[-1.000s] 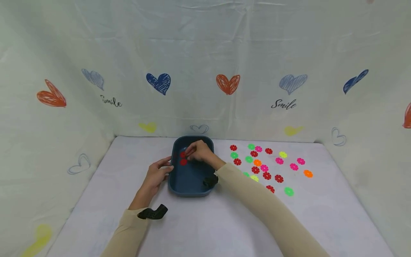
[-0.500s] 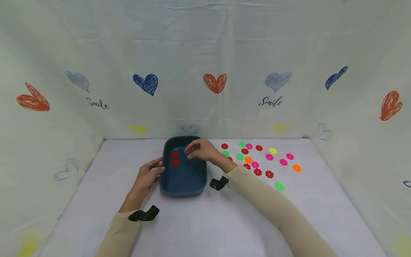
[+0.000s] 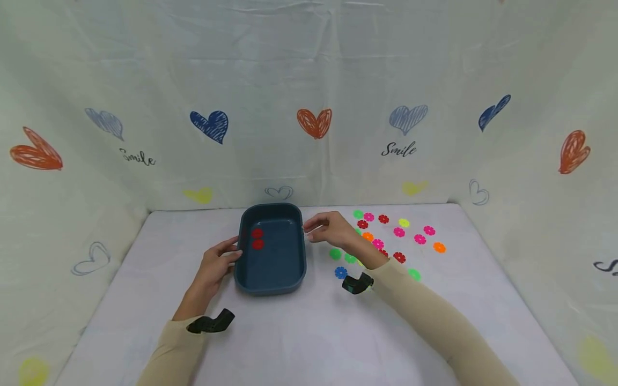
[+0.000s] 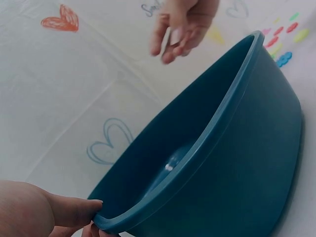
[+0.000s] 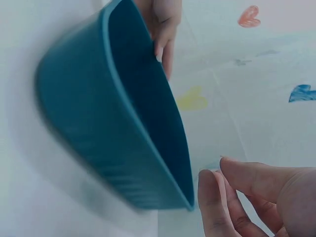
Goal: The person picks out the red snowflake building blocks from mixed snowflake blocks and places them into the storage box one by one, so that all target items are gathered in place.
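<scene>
R hand (image 3: 333, 229) moved out of the blue tub (image 3: 270, 274), loose & empty afaict. L hand (image 3: 215, 266) pinches its rim (image 4: 205, 139); keep that steady imo. 2 red discs (image 3: 258, 244) lie inside.

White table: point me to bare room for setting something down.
Bare: in front of the blue tray, between the sleeves; also left of the left hand. Crowded: right of the tray, where colored discs lie scattered near the right hand.
</scene>
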The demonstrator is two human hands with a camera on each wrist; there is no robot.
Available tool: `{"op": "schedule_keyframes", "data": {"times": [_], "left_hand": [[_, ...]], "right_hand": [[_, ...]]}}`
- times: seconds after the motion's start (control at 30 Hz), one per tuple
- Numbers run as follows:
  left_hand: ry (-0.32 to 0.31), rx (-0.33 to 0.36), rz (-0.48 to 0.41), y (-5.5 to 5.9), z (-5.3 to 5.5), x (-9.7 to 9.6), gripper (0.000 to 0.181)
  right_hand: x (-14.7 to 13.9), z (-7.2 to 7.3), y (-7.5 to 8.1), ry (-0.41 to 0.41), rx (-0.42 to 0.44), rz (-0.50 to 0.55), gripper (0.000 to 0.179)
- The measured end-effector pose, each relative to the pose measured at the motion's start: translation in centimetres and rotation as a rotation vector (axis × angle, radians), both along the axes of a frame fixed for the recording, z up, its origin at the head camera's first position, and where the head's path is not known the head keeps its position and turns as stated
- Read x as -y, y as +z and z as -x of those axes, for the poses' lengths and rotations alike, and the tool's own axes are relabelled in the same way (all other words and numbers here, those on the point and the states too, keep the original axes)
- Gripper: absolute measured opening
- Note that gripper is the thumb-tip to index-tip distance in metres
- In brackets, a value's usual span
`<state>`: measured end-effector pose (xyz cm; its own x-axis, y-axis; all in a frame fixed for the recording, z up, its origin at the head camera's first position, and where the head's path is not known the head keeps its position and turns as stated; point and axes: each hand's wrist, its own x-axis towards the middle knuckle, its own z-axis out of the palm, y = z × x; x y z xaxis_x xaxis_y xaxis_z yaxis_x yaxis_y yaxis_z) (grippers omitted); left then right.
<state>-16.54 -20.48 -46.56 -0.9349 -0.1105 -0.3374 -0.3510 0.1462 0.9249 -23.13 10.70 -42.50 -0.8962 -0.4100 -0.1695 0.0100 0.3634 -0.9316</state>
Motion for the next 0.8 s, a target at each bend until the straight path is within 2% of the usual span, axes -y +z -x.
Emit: {"op": "schedule_keyframes", "data": {"times": [0.37,0.8], "left_hand": [[-0.002,0.003,0.008,0.4,0.0,-0.1,0.055],[-0.007,0.015,0.015,0.1,0.0,-0.2,0.054]], "right_hand": [[-4.1,-1.4,-0.7,-0.070,0.032,0.009,0.035],[-9.2,-3.6,-1.6,-0.134,0.058,-0.009,0.034]]}}
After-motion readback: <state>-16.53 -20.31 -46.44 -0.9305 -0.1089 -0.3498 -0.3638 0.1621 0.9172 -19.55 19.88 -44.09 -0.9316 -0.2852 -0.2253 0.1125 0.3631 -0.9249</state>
